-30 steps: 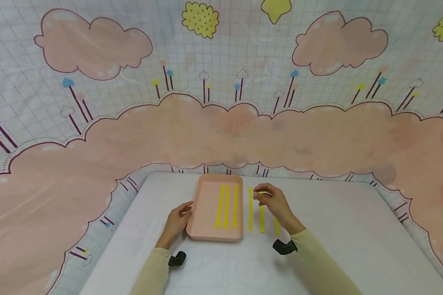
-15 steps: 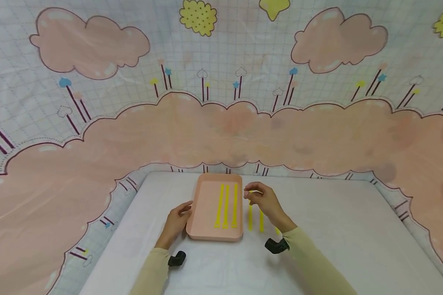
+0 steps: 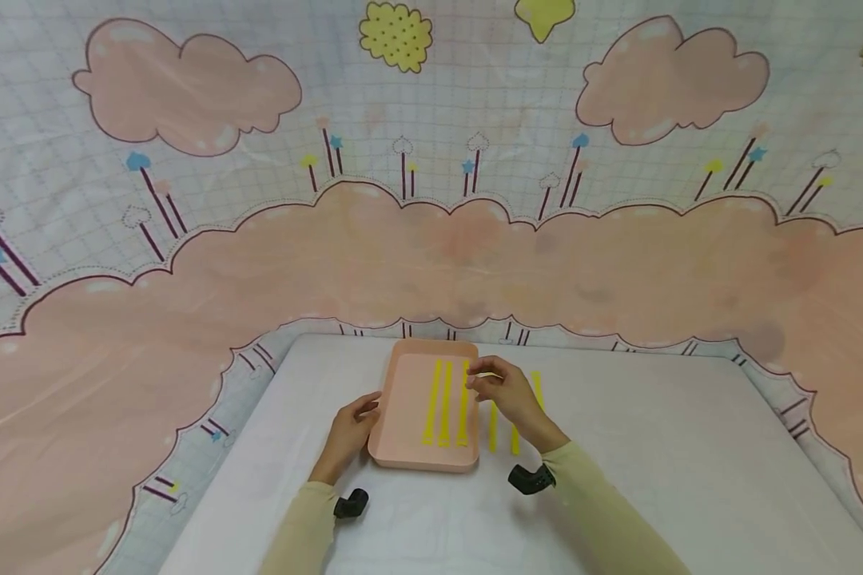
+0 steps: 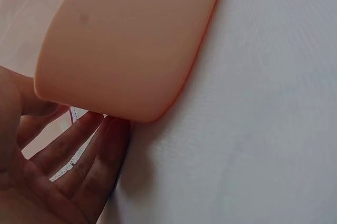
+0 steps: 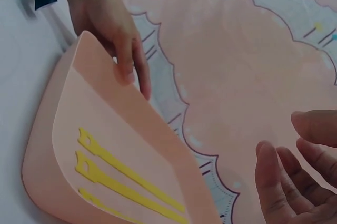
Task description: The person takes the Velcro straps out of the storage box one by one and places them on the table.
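Note:
A shallow pink tray [image 3: 403, 411] lies on the white table, with three yellow hook-and-loop cable ties [image 3: 445, 403] side by side in its right half. Their slotted heads show in the right wrist view, on the nearest cable tie [image 5: 113, 179] and the ones beside it. At the tray's left side, my left hand [image 3: 348, 431] touches the outer wall with fairly straight fingers [image 4: 87, 166]. My right hand [image 3: 511, 399] hovers over the tray's right rim, thumb and fingers apart, nothing between them. Beneath it, three more yellow ties [image 3: 493, 427] lie on the table, partly hidden.
The white table [image 3: 654, 447] extends to both sides and in front of the tray. Behind it hangs a cloth [image 3: 489, 263] printed with pink clouds. Each wrist carries a black camera mount [image 3: 532, 479].
My right hand has moved left, from above the loose cable ties to over the tray's right rim. My left hand stays at the tray's left side. The ties have not moved.

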Tool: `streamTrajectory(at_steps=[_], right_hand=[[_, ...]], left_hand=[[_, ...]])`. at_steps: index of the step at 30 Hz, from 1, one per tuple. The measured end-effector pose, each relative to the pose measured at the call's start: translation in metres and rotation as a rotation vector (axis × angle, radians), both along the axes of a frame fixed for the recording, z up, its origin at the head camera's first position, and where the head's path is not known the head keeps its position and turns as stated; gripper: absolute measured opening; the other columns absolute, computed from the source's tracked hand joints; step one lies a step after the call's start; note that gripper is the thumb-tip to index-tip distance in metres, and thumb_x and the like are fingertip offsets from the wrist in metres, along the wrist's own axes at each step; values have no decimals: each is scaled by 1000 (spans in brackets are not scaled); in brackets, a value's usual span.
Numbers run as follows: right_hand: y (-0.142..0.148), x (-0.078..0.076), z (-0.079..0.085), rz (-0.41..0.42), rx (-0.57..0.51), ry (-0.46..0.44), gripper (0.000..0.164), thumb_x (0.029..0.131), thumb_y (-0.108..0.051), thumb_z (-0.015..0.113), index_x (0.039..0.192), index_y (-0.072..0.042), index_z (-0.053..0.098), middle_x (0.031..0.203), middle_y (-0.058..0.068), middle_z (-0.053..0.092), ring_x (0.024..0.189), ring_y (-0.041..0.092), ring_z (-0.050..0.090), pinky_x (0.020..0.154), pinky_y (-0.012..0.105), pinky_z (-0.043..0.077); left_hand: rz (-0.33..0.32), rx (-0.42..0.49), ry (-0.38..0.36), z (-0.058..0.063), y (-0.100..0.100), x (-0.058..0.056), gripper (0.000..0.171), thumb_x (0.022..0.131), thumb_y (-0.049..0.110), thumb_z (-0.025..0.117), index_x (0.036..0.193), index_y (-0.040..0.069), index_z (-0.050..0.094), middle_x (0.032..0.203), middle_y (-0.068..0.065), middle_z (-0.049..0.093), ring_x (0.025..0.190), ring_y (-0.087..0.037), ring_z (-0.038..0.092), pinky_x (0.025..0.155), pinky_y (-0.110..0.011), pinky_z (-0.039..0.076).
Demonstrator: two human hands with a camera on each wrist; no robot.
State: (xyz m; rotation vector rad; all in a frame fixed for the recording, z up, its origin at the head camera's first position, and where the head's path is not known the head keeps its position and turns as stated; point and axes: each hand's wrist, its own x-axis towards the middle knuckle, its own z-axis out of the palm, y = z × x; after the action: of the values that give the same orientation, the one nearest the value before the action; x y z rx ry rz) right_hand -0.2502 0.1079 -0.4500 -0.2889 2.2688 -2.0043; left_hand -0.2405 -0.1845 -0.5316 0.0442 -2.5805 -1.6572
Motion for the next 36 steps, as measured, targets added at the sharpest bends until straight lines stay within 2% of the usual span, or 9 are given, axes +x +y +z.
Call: streamTrajectory(at_steps=[3, 9, 19, 25, 28, 36], right_hand=[[-2, 0, -2, 31, -18, 0, 30, 96, -5, 59, 124, 3, 55, 127, 25, 57, 101, 22, 69, 78, 28, 58], [-10, -2, -7, 70, -11, 1, 29, 94, -8, 64, 122, 1, 58, 128, 24, 59, 108, 32, 65, 83, 33, 58], [-29, -4, -5, 61, 40, 22, 26, 92, -7, 66, 118, -2, 60, 119, 19, 63, 94, 15, 67, 79, 36, 60], [-36, -7, -8, 79, 68, 49, 26, 92, -9, 67, 116, -2, 61, 119, 20, 63, 96, 21, 67, 77, 35, 59], [-41, -9, -10, 91, 92, 94, 24, 92, -8, 67, 114, 0, 62, 119, 22, 63, 96, 26, 67, 74, 33, 59], [-51, -9, -11, 69, 334, 268, 18, 92, -11, 68, 109, -9, 65, 113, 9, 67, 96, 23, 68, 75, 29, 57]], left_hand=[[-4, -3, 3, -1, 0, 0, 38, 96, 8, 59, 134, 9, 60, 126, -22, 64, 111, -36, 65, 92, -43, 55], [3, -1, -9, -3, -2, 0, 39, 96, 9, 60, 135, 10, 60, 127, -21, 64, 114, -36, 64, 94, -45, 53], [1, 3, 0, 0, 0, 3, 38, 97, 7, 58, 134, 7, 60, 126, -23, 64, 112, -37, 64, 90, -40, 55], [5, 20, -11, -1, 1, 2, 39, 96, 8, 59, 135, 8, 60, 127, -22, 63, 112, -36, 64, 91, -42, 55], [8, 21, -7, -1, 1, 2, 38, 96, 7, 59, 134, 7, 60, 126, -23, 63, 112, -37, 64, 91, -43, 55], [17, 9, -9, 2, 2, 4, 37, 97, 8, 59, 134, 8, 60, 126, -23, 64, 113, -37, 64, 92, -43, 55]])
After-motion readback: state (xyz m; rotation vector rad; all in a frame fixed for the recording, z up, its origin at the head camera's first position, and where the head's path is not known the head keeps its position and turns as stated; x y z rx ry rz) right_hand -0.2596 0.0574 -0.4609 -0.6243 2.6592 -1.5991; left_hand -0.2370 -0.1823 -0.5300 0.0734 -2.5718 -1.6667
